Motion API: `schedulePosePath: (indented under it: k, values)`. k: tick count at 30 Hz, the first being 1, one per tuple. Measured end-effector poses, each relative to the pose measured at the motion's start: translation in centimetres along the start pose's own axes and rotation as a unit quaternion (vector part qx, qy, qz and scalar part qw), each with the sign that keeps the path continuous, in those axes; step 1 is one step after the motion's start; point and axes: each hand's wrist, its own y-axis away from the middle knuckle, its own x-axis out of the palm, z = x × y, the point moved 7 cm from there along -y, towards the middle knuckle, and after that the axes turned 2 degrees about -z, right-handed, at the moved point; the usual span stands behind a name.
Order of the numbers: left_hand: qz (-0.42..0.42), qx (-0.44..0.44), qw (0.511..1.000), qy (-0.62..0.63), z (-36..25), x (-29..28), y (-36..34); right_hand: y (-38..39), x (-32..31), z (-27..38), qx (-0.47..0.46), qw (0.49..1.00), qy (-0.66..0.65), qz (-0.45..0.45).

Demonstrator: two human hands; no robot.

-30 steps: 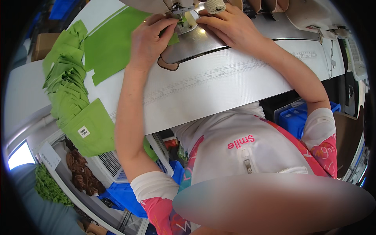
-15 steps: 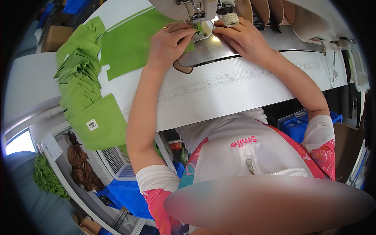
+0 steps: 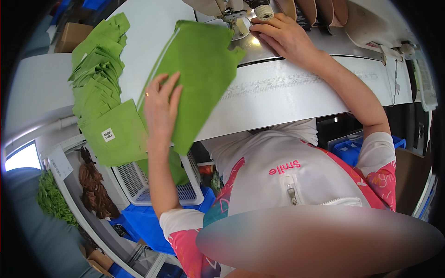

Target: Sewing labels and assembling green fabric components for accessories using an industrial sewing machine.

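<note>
Slightly blurred, my left hand (image 3: 162, 102) is open, its fingers apart over the left side of a green fabric panel (image 3: 201, 74). The panel slants from the sewing machine (image 3: 232, 11) down over the table's front edge. One upper corner lies by the presser foot. On the metal machine bed (image 3: 266, 50), my right hand (image 3: 291, 41) rests with fingers stretched toward the presser foot, just below the cream dial (image 3: 264, 12). I see nothing held in it. Left of my left hand lies a pile of green fabric pieces (image 3: 95, 88), the front one with a white label (image 3: 108, 135).
A white basket (image 3: 134, 180) with green fabric stands below the table's front edge, above a blue bin (image 3: 143, 227). Brown strips (image 3: 96, 192) and a green bundle (image 3: 55, 199) hang or lie at lower left. Another blue bin (image 3: 347, 150) sits under the table at right.
My left hand has left the presser foot and moved down and left. The green panel has swung toward me, over the table edge. My right hand has barely moved.
</note>
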Motion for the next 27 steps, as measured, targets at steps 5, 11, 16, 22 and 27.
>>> schedulePosePath:
  k: [5,11,16,22,27]
  values:
    - [-0.098,-0.057,0.993,0.042,2.6,-3.3,3.4,0.1,0.5,0.3,-0.013,1.0,-0.008,-0.011]
    - [0.123,-0.289,0.942,0.121,6.0,-1.5,3.4,0.1,-0.1,0.6,-0.02,1.0,-0.022,-0.009]
    - [0.033,-0.366,0.764,0.531,3.4,0.4,7.6,0.6,-1.7,2.9,-0.076,0.995,-0.041,-0.046]
    - [-0.059,-0.351,0.653,0.668,-2.7,0.6,12.4,4.9,-0.9,16.4,-0.117,0.975,-0.148,0.117]
    - [0.038,-0.248,0.869,0.427,-2.1,-0.9,14.2,5.3,1.9,17.7,-0.085,0.991,-0.061,0.082]
